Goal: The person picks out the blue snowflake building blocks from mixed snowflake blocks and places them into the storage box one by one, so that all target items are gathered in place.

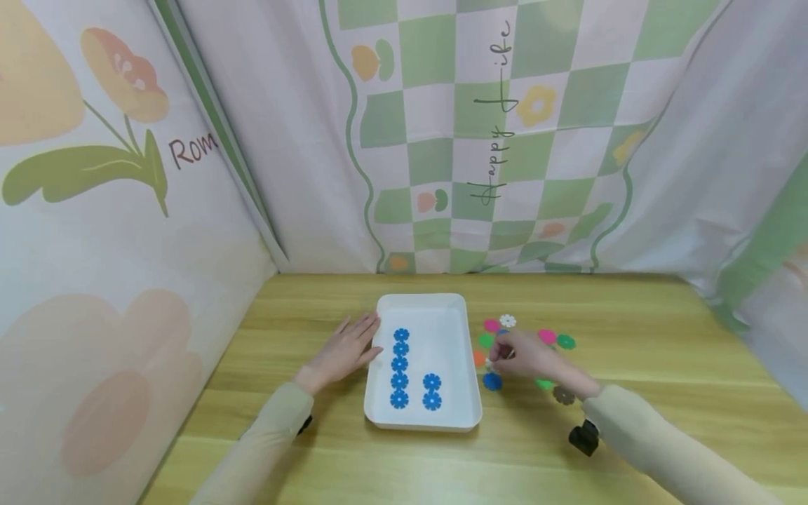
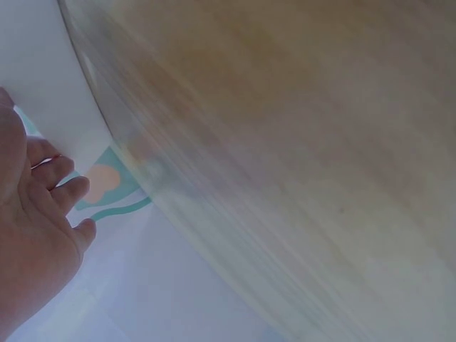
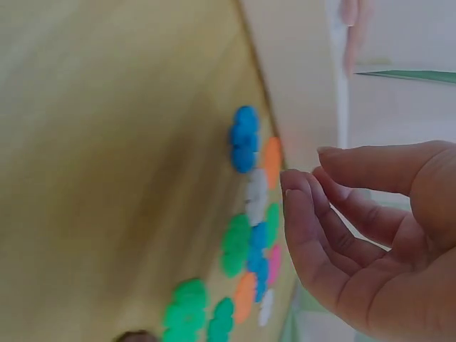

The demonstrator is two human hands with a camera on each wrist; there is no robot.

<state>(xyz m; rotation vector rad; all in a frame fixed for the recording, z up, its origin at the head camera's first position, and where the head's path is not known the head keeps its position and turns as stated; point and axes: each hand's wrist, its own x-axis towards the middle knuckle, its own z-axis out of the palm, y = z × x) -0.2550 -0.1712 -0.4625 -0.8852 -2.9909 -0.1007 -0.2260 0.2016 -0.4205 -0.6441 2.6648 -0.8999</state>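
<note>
Beside the left wall of a white tray (image 1: 447, 319), my left hand (image 1: 344, 351) lies with fairly straight fingers touching the rim. Inside the tray, several blue snowflake discs (image 1: 399, 364) form a column at left, and two more blue discs (image 1: 432, 382) lie at right. My right hand (image 1: 527, 358) hovers over loose discs right of the tray. In the right wrist view its thumb (image 3: 377, 167) and bent fingers stand slightly apart, with nothing seen between them. Nearest below are a blue disc (image 1: 492, 381), an orange disc (image 1: 479, 358) and a partly covered white disc (image 3: 256, 196).
Around the right hand lie a pink disc (image 1: 547, 337), a dark green disc (image 1: 566, 341), a brown disc (image 1: 564, 395) and a white disc (image 1: 508, 320). Everything stands on a wooden table (image 1: 303, 463). A patterned curtain (image 1: 429, 126) hangs behind its far edge.
</note>
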